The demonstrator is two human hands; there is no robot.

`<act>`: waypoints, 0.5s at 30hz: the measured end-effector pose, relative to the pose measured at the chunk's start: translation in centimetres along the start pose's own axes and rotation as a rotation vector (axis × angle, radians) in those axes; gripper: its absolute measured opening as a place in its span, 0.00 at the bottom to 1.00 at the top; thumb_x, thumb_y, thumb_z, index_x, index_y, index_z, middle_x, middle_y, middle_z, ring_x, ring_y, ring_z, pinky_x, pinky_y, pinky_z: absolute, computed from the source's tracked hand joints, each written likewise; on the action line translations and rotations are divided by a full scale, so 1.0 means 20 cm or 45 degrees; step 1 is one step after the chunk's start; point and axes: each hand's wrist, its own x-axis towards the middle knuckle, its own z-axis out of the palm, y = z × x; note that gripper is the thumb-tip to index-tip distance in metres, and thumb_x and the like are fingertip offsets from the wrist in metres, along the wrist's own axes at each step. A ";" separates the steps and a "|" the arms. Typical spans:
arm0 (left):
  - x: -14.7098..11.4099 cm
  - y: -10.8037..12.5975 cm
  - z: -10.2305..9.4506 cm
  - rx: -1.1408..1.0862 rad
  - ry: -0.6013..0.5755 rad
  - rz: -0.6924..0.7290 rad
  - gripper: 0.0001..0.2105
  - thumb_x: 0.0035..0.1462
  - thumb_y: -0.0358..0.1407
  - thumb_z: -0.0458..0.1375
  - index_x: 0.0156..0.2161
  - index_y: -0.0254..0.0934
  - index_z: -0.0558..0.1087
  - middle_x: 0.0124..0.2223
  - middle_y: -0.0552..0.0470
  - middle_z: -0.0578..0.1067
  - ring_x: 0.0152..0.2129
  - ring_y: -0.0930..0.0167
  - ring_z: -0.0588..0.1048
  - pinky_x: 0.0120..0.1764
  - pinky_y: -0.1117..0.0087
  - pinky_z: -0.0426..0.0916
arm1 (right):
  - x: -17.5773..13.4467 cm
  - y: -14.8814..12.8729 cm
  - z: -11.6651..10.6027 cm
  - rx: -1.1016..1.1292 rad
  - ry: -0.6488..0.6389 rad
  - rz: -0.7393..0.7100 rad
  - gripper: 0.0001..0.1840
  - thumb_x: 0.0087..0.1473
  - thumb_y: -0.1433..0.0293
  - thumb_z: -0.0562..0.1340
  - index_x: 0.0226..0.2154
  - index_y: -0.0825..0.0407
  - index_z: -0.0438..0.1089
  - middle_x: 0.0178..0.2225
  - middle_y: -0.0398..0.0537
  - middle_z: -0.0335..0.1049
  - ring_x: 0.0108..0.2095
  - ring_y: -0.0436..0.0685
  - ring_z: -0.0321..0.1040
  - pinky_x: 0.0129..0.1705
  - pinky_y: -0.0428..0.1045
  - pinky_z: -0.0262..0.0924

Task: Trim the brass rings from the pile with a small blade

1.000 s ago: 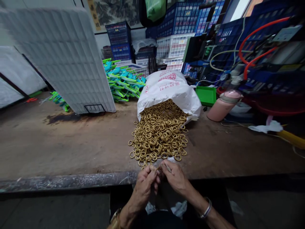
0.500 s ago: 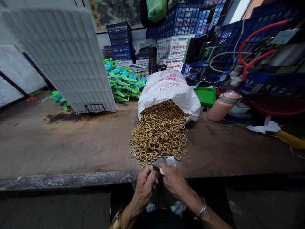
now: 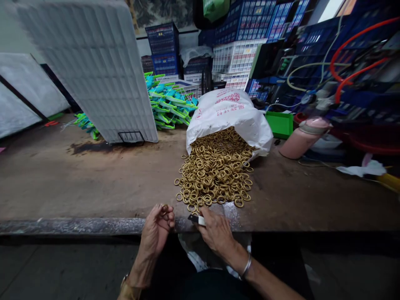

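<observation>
My left hand [image 3: 158,227] is raised just over the table's front edge, its fingers curled in a pinch. A brownish ring [image 3: 165,209] appears between its fingertips, though partly hidden. My right hand [image 3: 217,233] is closed around a small blade-like tool [image 3: 194,219] with a dark tip and a white part; its exact kind is unclear. That tool points left, close to the front of a heap of gold-coloured rings [image 3: 215,175]. The rings spill from the mouth of a white sack [image 3: 225,110] lying on the table.
On the brown tabletop [image 3: 93,183] a white ribbed panel [image 3: 90,71] leans in a black wire stand, with green and blue plastic pieces [image 3: 171,104] behind it. Rightward are a green tray [image 3: 280,125] and a pink bottle [image 3: 304,139]. Stacked crates [image 3: 239,56] fill the back.
My hands have moved apart: the left has gone left and up from the tool, while the right stays by the heap with the tool. The view has shifted slightly.
</observation>
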 end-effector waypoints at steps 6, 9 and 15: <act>0.00 -0.04 -0.03 -0.104 -0.044 -0.121 0.07 0.46 0.33 0.58 0.32 0.33 0.70 0.26 0.53 0.70 0.19 0.77 0.66 0.21 0.77 0.61 | 0.01 -0.05 0.04 -0.066 -0.006 0.024 0.13 0.52 0.71 0.52 0.43 0.51 0.59 0.41 0.51 0.67 0.34 0.57 0.63 0.34 0.50 0.47; -0.01 -0.06 -0.04 -0.132 -0.013 -0.195 0.06 0.45 0.33 0.59 0.24 0.32 0.68 0.26 0.52 0.70 0.21 0.76 0.67 0.21 0.76 0.61 | 0.03 -0.08 0.00 -0.009 -0.040 0.081 0.12 0.50 0.73 0.53 0.40 0.50 0.59 0.40 0.48 0.67 0.35 0.56 0.64 0.34 0.49 0.47; -0.01 -0.09 -0.02 -0.094 0.024 -0.224 0.06 0.45 0.31 0.60 0.25 0.32 0.67 0.26 0.53 0.69 0.22 0.76 0.68 0.21 0.78 0.61 | 0.05 -0.09 -0.04 0.085 -0.006 0.123 0.10 0.48 0.74 0.53 0.36 0.49 0.59 0.36 0.45 0.66 0.32 0.55 0.63 0.29 0.47 0.45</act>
